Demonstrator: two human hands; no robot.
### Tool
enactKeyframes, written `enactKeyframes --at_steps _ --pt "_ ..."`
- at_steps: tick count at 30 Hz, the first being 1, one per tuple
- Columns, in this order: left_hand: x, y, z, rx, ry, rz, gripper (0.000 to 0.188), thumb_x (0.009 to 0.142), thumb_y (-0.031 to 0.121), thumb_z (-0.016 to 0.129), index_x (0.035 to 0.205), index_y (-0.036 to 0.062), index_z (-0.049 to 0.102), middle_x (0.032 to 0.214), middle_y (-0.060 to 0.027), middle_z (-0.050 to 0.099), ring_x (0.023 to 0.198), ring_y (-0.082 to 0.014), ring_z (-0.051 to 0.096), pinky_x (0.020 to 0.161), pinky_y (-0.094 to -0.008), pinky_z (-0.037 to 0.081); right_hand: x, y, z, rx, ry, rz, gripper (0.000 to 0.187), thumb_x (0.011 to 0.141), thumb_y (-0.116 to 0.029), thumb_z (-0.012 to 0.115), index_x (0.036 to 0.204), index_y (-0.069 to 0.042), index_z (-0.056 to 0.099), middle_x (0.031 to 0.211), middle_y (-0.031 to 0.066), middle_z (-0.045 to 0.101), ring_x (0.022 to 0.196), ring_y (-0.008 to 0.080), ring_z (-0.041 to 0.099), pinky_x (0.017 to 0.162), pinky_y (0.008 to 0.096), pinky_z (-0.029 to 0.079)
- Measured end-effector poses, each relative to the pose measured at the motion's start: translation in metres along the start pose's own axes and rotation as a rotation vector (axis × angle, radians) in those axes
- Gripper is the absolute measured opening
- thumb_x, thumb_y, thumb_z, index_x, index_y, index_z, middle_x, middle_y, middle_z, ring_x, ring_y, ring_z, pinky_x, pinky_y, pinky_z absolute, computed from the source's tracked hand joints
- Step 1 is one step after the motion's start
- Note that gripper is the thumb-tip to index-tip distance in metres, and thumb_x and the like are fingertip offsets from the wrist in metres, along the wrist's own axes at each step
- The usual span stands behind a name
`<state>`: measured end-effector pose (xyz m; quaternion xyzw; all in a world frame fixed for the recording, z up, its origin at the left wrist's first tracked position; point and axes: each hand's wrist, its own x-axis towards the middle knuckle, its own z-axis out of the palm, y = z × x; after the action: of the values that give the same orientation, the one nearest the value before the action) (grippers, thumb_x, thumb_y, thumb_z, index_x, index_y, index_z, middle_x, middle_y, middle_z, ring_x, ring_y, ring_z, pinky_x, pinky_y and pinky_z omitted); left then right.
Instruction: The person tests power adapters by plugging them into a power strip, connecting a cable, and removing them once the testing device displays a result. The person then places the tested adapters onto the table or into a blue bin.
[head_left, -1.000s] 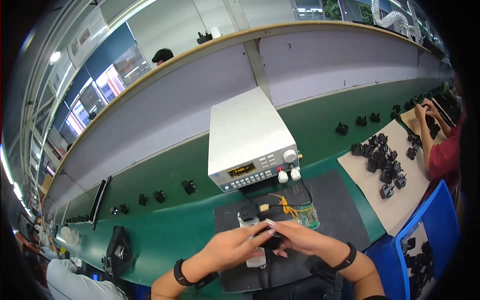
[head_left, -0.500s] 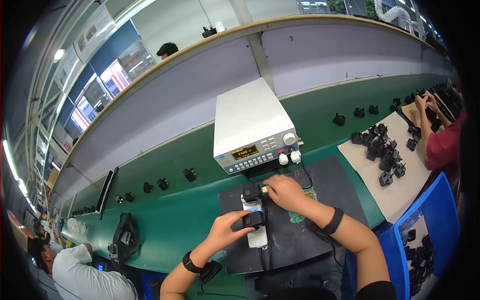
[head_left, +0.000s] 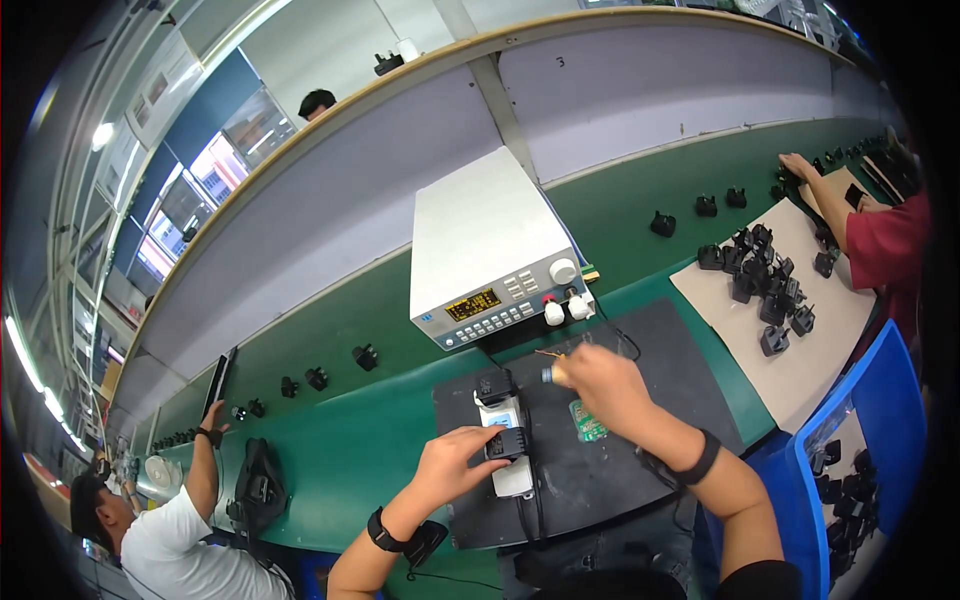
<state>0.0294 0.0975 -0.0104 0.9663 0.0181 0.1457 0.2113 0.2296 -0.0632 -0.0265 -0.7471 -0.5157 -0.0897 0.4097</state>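
My left hand pinches a black power adapter that sits on a white power strip. Another black adapter is on the strip's far end. To the right of it, my right hand is closed round a small plug with a bluish end; a thin orange wire shows beside it, and the fingers are partly blurred. Beneath that hand a green circuit board lies on the black mat. Behind stands a white bench instrument with a lit display and two white plugs in its front.
Several black adapters lie on cardboard at right, beside a blue chair-like bin holding more. Others stand along the green bench. A black bag lies at left. Co-workers sit on both sides, one in a red sleeve.
My right hand has drawn the small plug away from the far adapter, to the right. My left hand stays on the near adapter. The instrument's display has changed. Both co-workers' arms have reached farther out.
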Motion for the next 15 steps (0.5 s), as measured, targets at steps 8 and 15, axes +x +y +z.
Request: enactKeyframes --at_steps 8,15 --pt "0.001 0.005 0.002 0.010 -0.018 -0.031 0.047 0.067 0.016 0.080 0.110 0.0039 0.065 0.100 -0.0134 0.068 0.087 -0.0275 0.066 0.077 -0.0329 0.053 -0.052 -0.025 0.017 0.180 -0.136 -0.093 0.018 0.079 -0.009 0.062 0.097 -0.005 0.064 0.082 0.0064 0.055 0.080 0.0255 0.058 0.067 0.0372 0.047" --pt "0.001 0.009 0.001 0.039 -0.047 -0.048 0.049 0.066 0.017 0.081 0.111 0.0039 0.064 0.100 -0.0132 0.068 0.087 -0.0285 0.065 0.077 -0.0325 0.052 -0.041 -0.022 0.021 0.101 -0.230 -0.226 0.021 0.076 -0.007 0.063 0.096 -0.003 0.064 0.082 0.0078 0.054 0.084 0.0254 0.058 0.069 0.0364 0.047"
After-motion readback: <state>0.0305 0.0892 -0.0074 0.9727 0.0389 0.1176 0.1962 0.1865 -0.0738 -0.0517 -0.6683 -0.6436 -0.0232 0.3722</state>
